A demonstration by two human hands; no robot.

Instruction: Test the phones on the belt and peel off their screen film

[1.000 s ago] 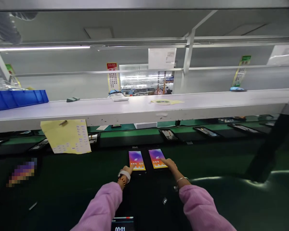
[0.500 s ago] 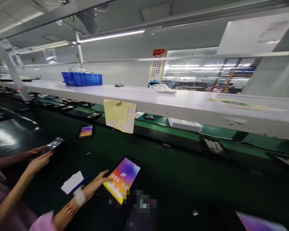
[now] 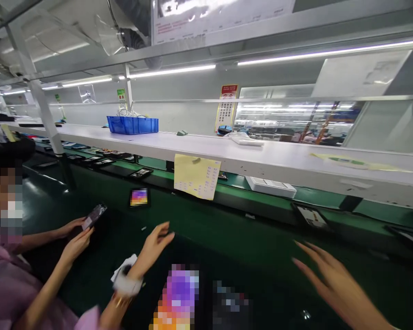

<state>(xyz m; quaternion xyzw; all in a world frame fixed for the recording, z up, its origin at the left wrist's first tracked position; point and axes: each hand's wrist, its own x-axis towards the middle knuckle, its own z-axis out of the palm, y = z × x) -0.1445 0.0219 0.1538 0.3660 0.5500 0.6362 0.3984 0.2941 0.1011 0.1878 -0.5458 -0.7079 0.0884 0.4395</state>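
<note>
My left hand (image 3: 153, 248) hovers over the dark green bench (image 3: 99, 270) with fingers apart, holding nothing; a white band is on its wrist. My right hand (image 3: 325, 275) is raised at the lower right, fingers spread and empty. Below and between them lies a lit phone screen (image 3: 177, 298), blurred out, with a second dark one (image 3: 230, 305) beside it. Neither hand touches them. A small white cloth (image 3: 122, 268) lies behind my left wrist.
A co-worker at the left holds a dark phone (image 3: 94, 215) in both hands. Another lit phone (image 3: 139, 197) lies further back. Phones ride the green conveyor (image 3: 261, 195) under a white shelf (image 3: 261, 158) bearing a blue bin (image 3: 132, 124) and a yellow sheet (image 3: 196, 176).
My view has swung left, bringing the co-worker in. Both my hands have lifted off the two lit phone screens and now hover open above the bench.
</note>
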